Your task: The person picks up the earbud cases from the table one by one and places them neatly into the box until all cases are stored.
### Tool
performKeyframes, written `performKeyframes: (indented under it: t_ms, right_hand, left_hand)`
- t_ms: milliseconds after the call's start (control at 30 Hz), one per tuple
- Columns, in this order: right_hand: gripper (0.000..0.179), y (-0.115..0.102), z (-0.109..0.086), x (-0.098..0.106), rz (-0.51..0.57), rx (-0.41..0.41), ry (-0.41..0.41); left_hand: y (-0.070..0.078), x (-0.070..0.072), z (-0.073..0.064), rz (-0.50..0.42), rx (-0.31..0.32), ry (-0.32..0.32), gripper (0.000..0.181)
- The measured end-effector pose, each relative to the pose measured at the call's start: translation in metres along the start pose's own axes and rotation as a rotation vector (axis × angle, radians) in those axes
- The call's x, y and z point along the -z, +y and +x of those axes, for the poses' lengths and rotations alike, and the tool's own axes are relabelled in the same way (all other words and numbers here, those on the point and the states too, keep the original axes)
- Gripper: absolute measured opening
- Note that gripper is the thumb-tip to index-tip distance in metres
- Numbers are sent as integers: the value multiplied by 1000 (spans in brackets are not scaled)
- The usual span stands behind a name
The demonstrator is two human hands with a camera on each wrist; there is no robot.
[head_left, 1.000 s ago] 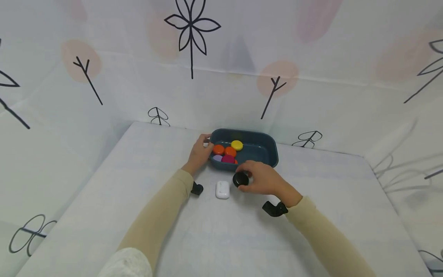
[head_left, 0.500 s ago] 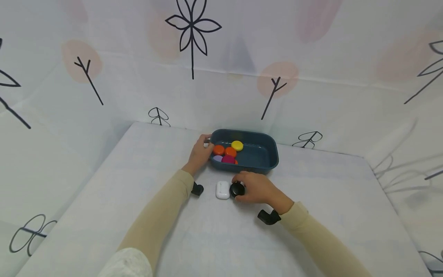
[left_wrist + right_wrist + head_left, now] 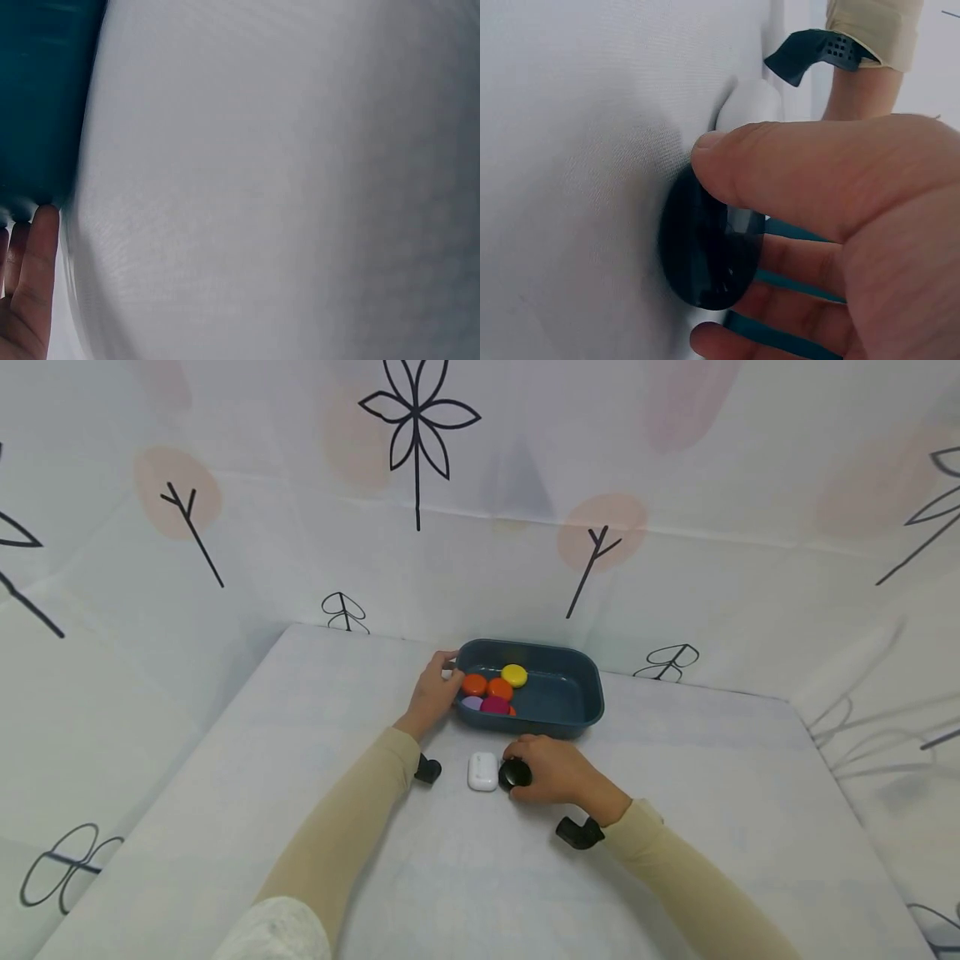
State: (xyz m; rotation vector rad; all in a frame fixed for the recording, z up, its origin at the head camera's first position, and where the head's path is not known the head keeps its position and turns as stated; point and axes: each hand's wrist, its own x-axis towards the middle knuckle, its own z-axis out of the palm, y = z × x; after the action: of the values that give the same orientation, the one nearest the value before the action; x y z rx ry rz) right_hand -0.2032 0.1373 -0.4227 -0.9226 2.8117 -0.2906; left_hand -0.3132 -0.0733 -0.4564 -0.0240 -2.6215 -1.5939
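In the head view my left hand is at the left end of a dark blue tray. Its fingers lie nearly straight in the left wrist view, tips against the tray's end wall. My right hand holds a glossy black round disc between thumb and fingers, low at the white cloth in front of the tray. The right wrist view has the thumb over the upper edge of the black disc, fingers beyond it. Just left of the disc lies a white earbud case.
Inside the tray's left part sit several round pieces: orange ones, a yellow one, a magenta one and a lilac one. Behind the tray rises a patterned cloth backdrop. Black mounts are on both wrists.
My right hand has brought the black disc down and toward me, from near the tray's front wall to beside the white case. In the last half second it barely moves. The left hand stays put.
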Motion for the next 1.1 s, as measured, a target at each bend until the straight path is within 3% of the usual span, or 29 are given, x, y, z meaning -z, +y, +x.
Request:
performKeyframes:
  t_ms: [267, 500, 833, 1100]
  right_hand:
    - [44, -1, 0, 5, 18, 33, 42]
    - [39, -3, 4, 25, 185, 91, 111]
    - [30, 6, 22, 44, 308, 98, 206]
    - [35, 14, 38, 53, 316, 41, 251]
  left_hand:
    - [1, 0, -1, 11, 15, -10, 45]
    - [3, 1, -2, 16, 5, -7, 45]
    - [4, 2, -2, 5, 11, -9, 46]
    - [4, 2, -3, 8, 0, -6, 45]
